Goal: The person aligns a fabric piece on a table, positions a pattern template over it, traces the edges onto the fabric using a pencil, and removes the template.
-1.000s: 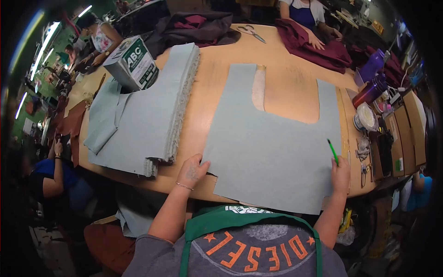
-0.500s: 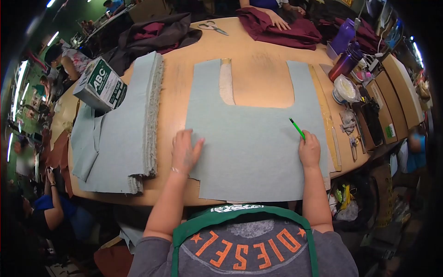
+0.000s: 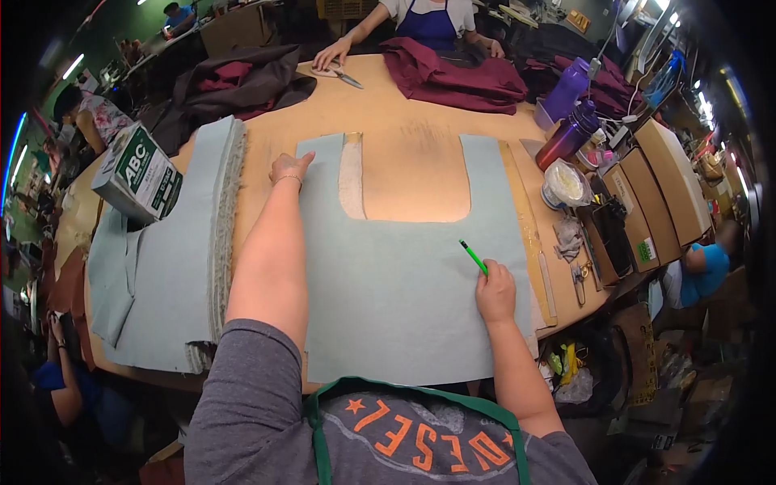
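A pale grey-green fabric panel point(image 3: 404, 299) with a U-shaped cutout lies flat on the table before me. My right hand point(image 3: 495, 293) rests on its right side, closed around a green pencil point(image 3: 474, 257) that points up and to the left. At the panel's upper left edge is my left hand point(image 3: 289, 170), thumb out toward the cloth and nothing seen in it; its fingers are partly foreshortened. Under the panel, a light pattern piece point(image 3: 352, 179) shows inside the cutout, and a yellowish strip point(image 3: 521, 202) shows along the right edge.
Left of me, a thick stack of the same fabric point(image 3: 174, 267) carries an ABC can point(image 3: 139, 174). Across the table, a co-worker's hand point(image 3: 333, 55) is on scissors point(image 3: 346, 76), near maroon cloth point(image 3: 453, 77). Bottles point(image 3: 568, 133), a tub point(image 3: 564, 184) and boxes point(image 3: 663, 182) line the right side.
My left hand has moved forward along the panel's left edge to its upper corner. My right hand still holds the pencil. The co-worker's hand has come onto the scissors. The view has shifted.
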Tool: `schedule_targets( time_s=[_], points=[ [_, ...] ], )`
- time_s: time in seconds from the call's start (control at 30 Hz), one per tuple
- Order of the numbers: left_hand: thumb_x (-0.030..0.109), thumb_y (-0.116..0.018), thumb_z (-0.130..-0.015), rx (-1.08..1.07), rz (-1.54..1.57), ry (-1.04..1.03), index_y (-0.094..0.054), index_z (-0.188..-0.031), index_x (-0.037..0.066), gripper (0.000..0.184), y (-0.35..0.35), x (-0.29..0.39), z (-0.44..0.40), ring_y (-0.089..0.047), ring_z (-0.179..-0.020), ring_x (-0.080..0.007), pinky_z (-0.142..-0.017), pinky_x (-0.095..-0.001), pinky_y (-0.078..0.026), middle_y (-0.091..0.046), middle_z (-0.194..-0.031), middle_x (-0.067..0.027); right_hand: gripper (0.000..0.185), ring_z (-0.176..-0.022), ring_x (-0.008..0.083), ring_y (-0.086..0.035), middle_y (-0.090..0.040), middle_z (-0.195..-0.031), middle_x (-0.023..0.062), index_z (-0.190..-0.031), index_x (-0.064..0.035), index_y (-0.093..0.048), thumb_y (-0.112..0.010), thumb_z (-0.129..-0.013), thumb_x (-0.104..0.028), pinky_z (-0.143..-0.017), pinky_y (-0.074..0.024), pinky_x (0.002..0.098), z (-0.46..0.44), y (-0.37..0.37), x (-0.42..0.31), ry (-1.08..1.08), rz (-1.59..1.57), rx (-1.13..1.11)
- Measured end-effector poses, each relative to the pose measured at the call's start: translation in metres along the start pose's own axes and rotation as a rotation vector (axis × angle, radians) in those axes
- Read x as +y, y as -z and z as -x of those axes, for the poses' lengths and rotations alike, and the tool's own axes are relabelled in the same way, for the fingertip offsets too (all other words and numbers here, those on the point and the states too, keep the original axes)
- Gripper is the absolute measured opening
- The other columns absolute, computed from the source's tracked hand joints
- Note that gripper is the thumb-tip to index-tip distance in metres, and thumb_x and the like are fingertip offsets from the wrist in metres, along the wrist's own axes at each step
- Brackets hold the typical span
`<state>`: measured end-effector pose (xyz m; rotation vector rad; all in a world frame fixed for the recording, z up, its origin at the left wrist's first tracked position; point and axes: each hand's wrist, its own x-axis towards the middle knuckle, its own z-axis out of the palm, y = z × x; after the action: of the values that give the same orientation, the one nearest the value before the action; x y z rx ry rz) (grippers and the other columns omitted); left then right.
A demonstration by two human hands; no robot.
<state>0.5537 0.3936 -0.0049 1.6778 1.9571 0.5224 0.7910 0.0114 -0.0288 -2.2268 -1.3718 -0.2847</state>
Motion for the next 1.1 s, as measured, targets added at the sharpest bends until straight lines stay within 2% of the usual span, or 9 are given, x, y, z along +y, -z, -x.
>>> schedule_targets(
  time_s=[0.13,0.23,0.43,0.53,0.63,0.73,0.87,0.93,1.1],
  points=[
    [0.048,-0.068,-0.064,-0.036,-0.130,0.071,-0.057,-0.109,0.006,0.063,-0.008,0.009,-0.020,-0.042,-0.113,-0.0352,-0.087,-0.0422,-0.041,-0.051,-0.116,-0.0172,0.022,-0.071,0.0330,-0.052,-0.052,-0.076,0.0134,-0.091,-0.0050,-0.054,-0.058,-0.070,-0.005,-0.062,-0.0433,0.0424,-0.002,0.001,-0.001,0.000,0.007,0.006],
    [0.042,-0.072,-0.062,0.034,-0.102,-0.022,-0.055,-0.112,0.006,0.064,-0.008,0.013,-0.012,-0.047,-0.108,-0.0326,-0.089,-0.0389,-0.040,-0.054,-0.112,-0.0186,0.021,-0.071,0.0324,-0.052,-0.052,-0.075,0.0129,-0.091,-0.0053,-0.054,-0.058,-0.070,-0.005,-0.062,-0.0433,0.0421,-0.002,0.000,-0.001,-0.008,0.009,0.004],
    [0.021,-0.072,-0.063,-0.192,0.164,-0.281,-0.052,-0.114,0.005,0.057,-0.021,0.011,-0.025,-0.057,-0.096,-0.0296,-0.088,-0.0355,-0.040,-0.059,-0.100,-0.0203,0.021,-0.071,0.0317,-0.052,-0.052,-0.075,0.0125,-0.091,-0.0055,-0.054,-0.059,-0.070,-0.005,-0.063,-0.0434,0.0414,-0.002,0.001,-0.001,-0.006,0.002,0.006],
    [0.015,-0.067,-0.068,-0.358,0.589,-0.338,-0.045,-0.121,0.002,0.058,-0.011,0.012,-0.036,-0.050,-0.105,-0.0318,-0.090,-0.0354,-0.038,-0.052,-0.112,-0.0222,0.022,-0.071,0.0317,-0.052,-0.052,-0.075,0.0126,-0.091,-0.0054,-0.054,-0.059,-0.070,-0.005,-0.063,-0.0434,0.0414,-0.001,0.001,0.000,-0.010,0.001,0.005],
    [0.016,-0.063,-0.072,0.205,0.384,-0.511,-0.038,-0.127,0.006,0.061,0.001,0.007,-0.035,-0.039,-0.116,-0.0335,-0.093,-0.0374,-0.034,-0.038,-0.127,-0.0212,0.022,-0.072,0.0317,-0.052,-0.052,-0.075,0.0127,-0.091,-0.0053,-0.054,-0.059,-0.070,-0.005,-0.063,-0.0435,0.0415,-0.002,0.001,0.000,-0.004,-0.004,0.005],
    [0.023,-0.062,-0.075,0.483,0.064,-0.644,-0.035,-0.130,0.012,0.062,0.014,-0.019,0.011,-0.027,-0.123,-0.0348,-0.097,-0.0417,-0.030,-0.027,-0.135,-0.0178,0.021,-0.071,0.0319,-0.052,-0.052,-0.076,0.0129,-0.091,-0.0053,-0.054,-0.059,-0.070,-0.005,-0.063,-0.0434,0.0417,-0.002,0.001,0.001,0.004,-0.018,0.010],
    [0.041,-0.056,-0.078,0.000,-0.289,-0.538,-0.038,-0.129,0.018,0.058,0.028,-0.043,0.157,-0.015,-0.129,-0.0342,-0.095,-0.0644,-0.016,-0.025,-0.138,-0.0138,0.020,-0.071,0.0322,-0.052,-0.053,-0.075,0.0131,-0.089,-0.0053,-0.053,-0.058,-0.070,-0.005,-0.064,-0.0432,0.0421,-0.001,0.000,0.003,-0.001,-0.028,0.013],
    [0.047,-0.051,-0.080,-0.099,-0.328,-0.531,-0.037,-0.129,0.020,0.058,0.024,-0.064,0.198,-0.010,-0.131,-0.0336,-0.091,-0.0697,-0.010,-0.022,-0.140,-0.0110,0.019,-0.071,0.0324,-0.053,-0.053,-0.075,0.0132,-0.089,-0.0053,-0.053,-0.058,-0.070,-0.005,-0.064,-0.0431,0.0422,-0.002,-0.002,0.004,0.012,-0.029,0.011],
    [0.052,-0.046,-0.081,-0.161,-0.387,-0.529,-0.034,-0.131,0.021,0.060,0.021,-0.084,0.225,-0.012,-0.131,-0.0314,-0.094,-0.0671,-0.009,-0.020,-0.141,-0.0082,0.017,-0.072,0.0337,-0.052,-0.053,-0.075,0.0144,-0.088,-0.0048,-0.053,-0.057,-0.071,-0.006,-0.064,-0.0428,0.0427,-0.010,-0.008,0.006,0.040,-0.054,0.016]
  ],
)
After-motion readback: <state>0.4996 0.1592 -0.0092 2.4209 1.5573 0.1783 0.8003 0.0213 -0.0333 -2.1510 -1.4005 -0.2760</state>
